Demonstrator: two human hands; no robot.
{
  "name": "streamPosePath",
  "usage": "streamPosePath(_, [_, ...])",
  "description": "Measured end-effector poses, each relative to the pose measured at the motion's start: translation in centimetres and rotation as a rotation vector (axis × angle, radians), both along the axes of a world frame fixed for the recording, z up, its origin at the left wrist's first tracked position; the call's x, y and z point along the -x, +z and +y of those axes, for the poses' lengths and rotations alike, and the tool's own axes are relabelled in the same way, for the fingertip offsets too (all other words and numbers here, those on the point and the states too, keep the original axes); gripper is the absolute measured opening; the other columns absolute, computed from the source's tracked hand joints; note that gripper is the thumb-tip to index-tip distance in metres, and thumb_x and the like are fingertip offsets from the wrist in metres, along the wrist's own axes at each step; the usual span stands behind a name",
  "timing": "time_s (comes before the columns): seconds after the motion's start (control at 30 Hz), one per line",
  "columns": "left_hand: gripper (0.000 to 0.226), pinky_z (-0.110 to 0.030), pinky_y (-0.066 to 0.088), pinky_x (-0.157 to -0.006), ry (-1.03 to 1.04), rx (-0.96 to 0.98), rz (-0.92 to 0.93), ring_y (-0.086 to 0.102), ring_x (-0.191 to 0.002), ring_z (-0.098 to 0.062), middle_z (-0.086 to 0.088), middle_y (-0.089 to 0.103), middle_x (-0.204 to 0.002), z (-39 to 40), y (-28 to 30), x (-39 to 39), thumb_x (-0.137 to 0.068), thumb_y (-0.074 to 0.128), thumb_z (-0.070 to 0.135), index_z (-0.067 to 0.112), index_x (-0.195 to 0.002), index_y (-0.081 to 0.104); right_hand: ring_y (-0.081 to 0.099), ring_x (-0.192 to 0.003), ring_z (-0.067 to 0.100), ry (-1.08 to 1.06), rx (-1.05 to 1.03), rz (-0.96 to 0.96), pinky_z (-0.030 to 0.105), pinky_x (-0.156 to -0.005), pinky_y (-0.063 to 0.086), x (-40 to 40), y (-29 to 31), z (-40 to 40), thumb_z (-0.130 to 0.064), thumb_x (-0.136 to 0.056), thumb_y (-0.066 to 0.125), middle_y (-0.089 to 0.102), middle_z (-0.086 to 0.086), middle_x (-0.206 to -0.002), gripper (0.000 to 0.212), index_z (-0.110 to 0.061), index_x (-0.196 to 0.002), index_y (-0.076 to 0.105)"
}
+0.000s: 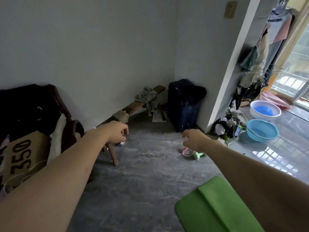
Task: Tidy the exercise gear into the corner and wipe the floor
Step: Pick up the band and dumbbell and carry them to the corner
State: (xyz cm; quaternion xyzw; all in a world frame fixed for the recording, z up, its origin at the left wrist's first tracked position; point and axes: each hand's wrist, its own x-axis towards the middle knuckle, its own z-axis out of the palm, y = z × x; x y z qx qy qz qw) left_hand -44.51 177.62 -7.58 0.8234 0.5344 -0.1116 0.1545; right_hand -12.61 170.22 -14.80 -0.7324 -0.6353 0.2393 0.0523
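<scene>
Head view shows both my arms stretched out over the grey marbled floor tiles (147, 173). My left hand (117, 132) has its fingers curled down and something small and shiny sits at the fingertips; I cannot tell what it is, nor whether I am truly pinching it. My right hand (194, 139) is curled too, with a pale clear thing at the fingers that I cannot make out; a pink-rimmed clear ring (188, 152) shows just under it, beside a small green plastic stool (199, 155). I judge both hands are out to carry small bits toward the corner.

Near my right forearm lies the folded bright green exercise mat (215, 206), flat on the tiles and well apart from the corner, so it is not yet tidied. In that corner stands a dark navy fabric suitcase (183, 104), upright against the wall beside a low brown wooden bench (133, 106) with crumpled cloth on it.
</scene>
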Motion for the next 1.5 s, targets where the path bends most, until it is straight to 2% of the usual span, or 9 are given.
streamPosePath(0.17, [0.026, -0.029, 0.05, -0.076, -0.086, 0.042, 0.05, 0.056, -0.093, -0.013, 0.005, 0.057, -0.107, 8.2, -2.5, -2.1, -0.086, 0.062, 0.028, 0.029, -0.111, 0.058, 0.058, -0.107, 0.025, -0.091, 0.006, -0.016, 0.028, -0.086, 0.045, -2.6, -1.8, 6.2, -0.024, -0.081, 0.06, 0.063, 0.007, -0.119, 0.039, -0.016, -0.12, 0.06])
streamPosePath(0.33, [0.031, -0.033, 0.052, -0.081, -0.189, 0.038, 0.102, 0.055, -0.096, -0.014, 0.003, 0.054, -0.113, 18.6, -4.8, -6.1, -0.084, 0.061, 0.028, 0.029, -0.115, 0.058, 0.057, -0.105, 0.024, -0.225, 0.009, 0.045, 0.023, -0.079, 0.038, -6.0, -4.9, 13.4, -0.023, -0.082, 0.061, 0.063, 0.007, -0.115, 0.035, -0.017, -0.116, 0.062])
streamPosePath(0.5, [0.031, -0.033, 0.051, -0.08, -0.31, 0.085, 0.115, 0.054, -0.094, -0.015, 0.001, 0.051, -0.115, 30.3, -5.8, -12.2, -0.086, 0.061, 0.028, 0.028, -0.116, 0.056, 0.058, -0.111, 0.025, -0.359, 0.053, 0.034, 0.03, -0.091, 0.046, -10.4, -7.8, 20.0, -0.026, -0.078, 0.063, 0.063, 0.007, -0.117, 0.039, -0.019, -0.116, 0.064])
streamPosePath(0.63, [0.029, -0.032, 0.048, -0.078, -0.351, 0.08, 0.006, 0.054, -0.092, -0.015, 0.003, 0.05, -0.111, 37.5, -6.1, -17.9, -0.085, 0.061, 0.028, 0.028, -0.114, 0.057, 0.061, -0.106, 0.031, -0.44, 0.042, 0.043, 0.033, -0.085, 0.05, -13.3, -7.1, 25.7, -0.021, -0.075, 0.059, 0.068, 0.011, -0.108, 0.033, -0.014, -0.106, 0.067])
streamPosePath(0.77, [0.028, -0.035, 0.052, -0.082, -0.418, 0.14, 0.004, 0.055, -0.094, -0.014, 0.005, 0.049, -0.11, 42.8, -7.0, -22.6, -0.084, 0.061, 0.029, 0.032, -0.112, 0.057, 0.061, -0.107, 0.029, -0.515, 0.025, 0.078, 0.031, -0.089, 0.049, -15.9, -6.7, 29.1, -0.026, -0.075, 0.055, 0.068, 0.009, -0.113, 0.041, -0.018, -0.113, 0.068])
streamPosePath(0.87, [0.029, -0.036, 0.052, -0.083, -0.481, 0.146, 0.055, 0.055, -0.095, -0.015, 0.007, 0.048, -0.107, 46.5, -8.6, -26.3, -0.084, 0.06, 0.028, 0.031, -0.113, 0.056, 0.059, -0.108, 0.029, -0.621, 0.037, 0.077, 0.028, -0.085, 0.043, -18.0, -7.4, 30.3, -0.021, -0.082, 0.06, 0.066, 0.01, -0.115, 0.033, -0.014, -0.115, 0.065])
streamPosePath(1.07, [0.031, -0.037, 0.052, -0.087, -0.66, 0.242, 0.063, 0.055, -0.099, -0.016, 0.007, 0.049, -0.11, 52.2, -13.0, -34.0, -0.084, 0.06, 0.028, 0.03, -0.115, 0.057, 0.055, -0.118, 0.027, -0.784, 0.14, 0.072, 0.031, -0.096, 0.042, -20.9, -10.4, 32.7, -0.022, -0.085, 0.064, 0.06, 0.011, -0.127, 0.036, -0.013, -0.12, 0.061])
streamPosePath(1.3, [0.032, -0.034, 0.049, -0.081, -0.899, 0.25, 0.173, 0.056, -0.103, -0.019, 0.005, 0.05, -0.118, 59.9, -19.2, -41.8, -0.087, 0.056, 0.028, 0.029, -0.119, 0.054, 0.054, -0.116, 0.027, -1.082, 0.153, 0.13, 0.035, -0.096, 0.046, -21.1, -13.1, 38.6, -0.023, -0.082, 0.065, 0.057, 0.013, -0.129, 0.044, -0.015, -0.124, 0.058])
streamPosePath(1.5, [0.033, -0.031, 0.041, -0.074, -0.922, 0.318, 0.103, 0.055, -0.103, -0.019, 0.004, 0.05, -0.115, 60.5, -25.9, -46.8, -0.086, 0.057, 0.03, 0.027, -0.118, 0.055, 0.052, -0.117, 0.028, -1.238, 0.219, 0.208, 0.035, -0.1, 0.043, -19.4, -17.3, 40.8, -0.021, -0.083, 0.063, 0.049, 0.013, -0.133, 0.052, -0.014, -0.133, 0.049])
